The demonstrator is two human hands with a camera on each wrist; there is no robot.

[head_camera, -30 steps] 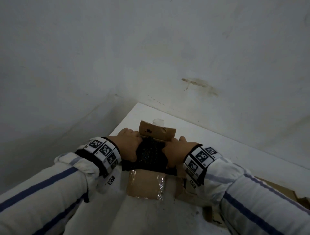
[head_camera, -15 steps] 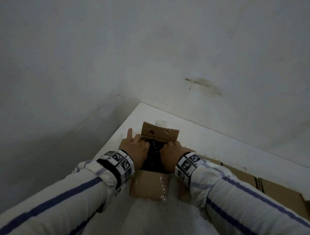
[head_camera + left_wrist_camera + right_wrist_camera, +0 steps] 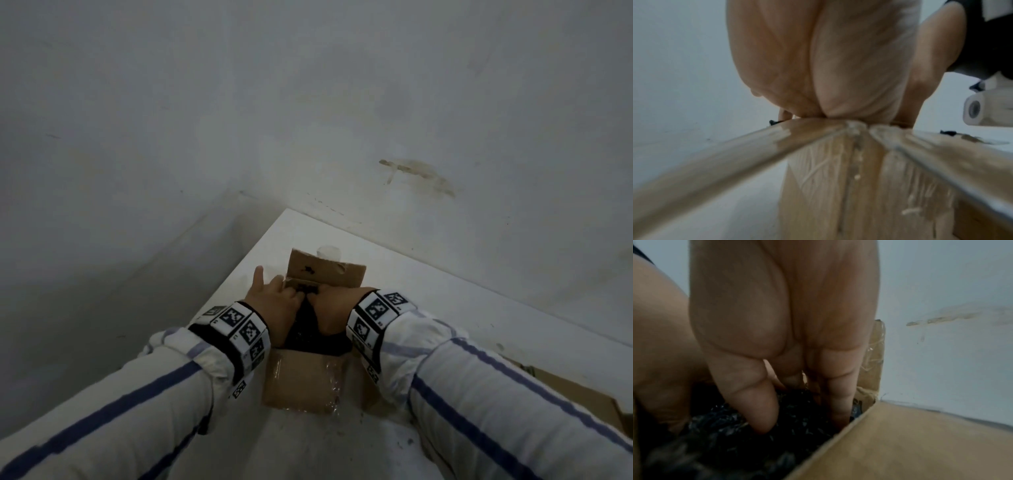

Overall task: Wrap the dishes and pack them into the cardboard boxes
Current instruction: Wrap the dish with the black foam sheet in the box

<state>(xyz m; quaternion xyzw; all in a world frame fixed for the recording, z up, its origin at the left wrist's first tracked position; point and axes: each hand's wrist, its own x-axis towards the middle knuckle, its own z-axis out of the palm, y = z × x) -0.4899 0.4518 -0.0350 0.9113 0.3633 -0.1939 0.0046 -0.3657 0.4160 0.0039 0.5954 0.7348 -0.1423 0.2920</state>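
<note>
A small cardboard box (image 3: 301,383) with clear tape on its front wall stands on the white table (image 3: 445,308), its back flap (image 3: 325,277) upright. A dish bundle in black bubble wrap (image 3: 303,329) sits in the box's mouth. My left hand (image 3: 274,305) lies on the bundle's left side, fingers bent down into the box, thumb sticking out. My right hand (image 3: 337,308) presses on its right side. In the right wrist view the right hand's fingertips (image 3: 764,423) push straight down into the black wrap (image 3: 735,443). The left wrist view shows my left palm (image 3: 828,65) over the box's corner (image 3: 838,178); its fingers are hidden.
A white roll (image 3: 329,253) stands just behind the back flap. Flattened cardboard (image 3: 582,401) lies on the table at the right. The table's left edge runs close to the box, and pale walls meet in a corner behind.
Both hands have moved inward and forward from the bundle's sides onto its top, and the bundle sits lower in the box. The view has tilted down a little.
</note>
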